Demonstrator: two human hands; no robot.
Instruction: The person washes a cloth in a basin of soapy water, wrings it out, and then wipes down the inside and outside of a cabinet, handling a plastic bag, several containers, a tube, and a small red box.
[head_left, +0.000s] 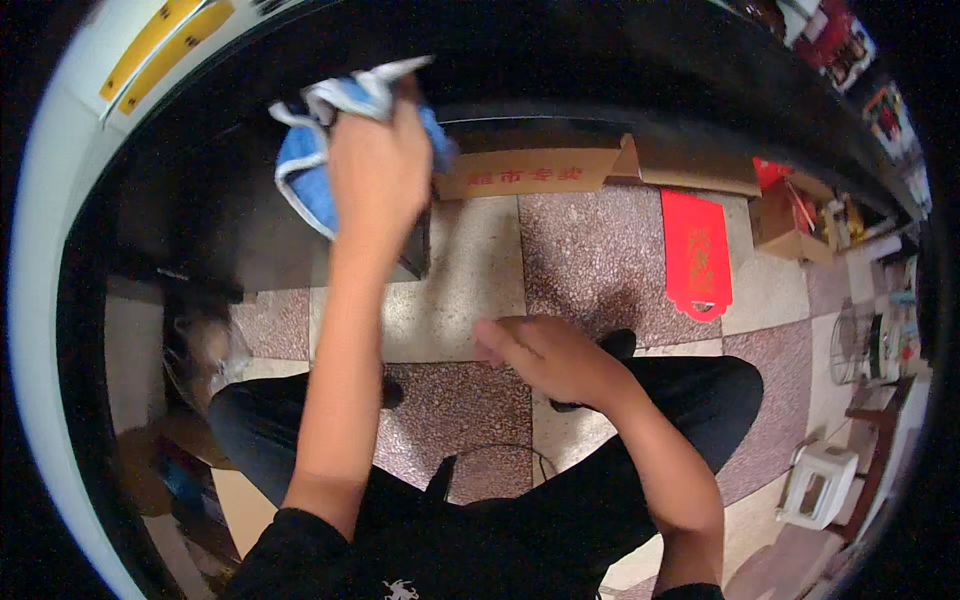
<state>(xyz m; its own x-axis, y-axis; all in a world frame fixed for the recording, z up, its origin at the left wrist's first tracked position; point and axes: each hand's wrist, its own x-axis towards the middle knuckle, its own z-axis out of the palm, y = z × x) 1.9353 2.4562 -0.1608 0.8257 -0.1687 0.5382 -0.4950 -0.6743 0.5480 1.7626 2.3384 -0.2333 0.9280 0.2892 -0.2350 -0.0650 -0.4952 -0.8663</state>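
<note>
My left hand (379, 161) reaches forward, gripping a blue cloth with white edging (309, 184). Bunched folds of it stick out on both sides of the fingers, and hand and cloth are slightly blurred. They are over black furniture (247, 217) in front of me; whether the cloth touches its surface I cannot tell. My right hand (551, 358) hovers over the floor by my right knee, its fingers loosely curled together with nothing visible in them.
Cardboard (525, 169) with red printing lies on the tiled floor (472, 292) beyond my hands. A red paper bag (697, 255) lies flat to its right. An open cardboard box (795, 217) is farther right, near a white plastic stool (819, 484). Clear plastic wrapping (210, 349) sits left.
</note>
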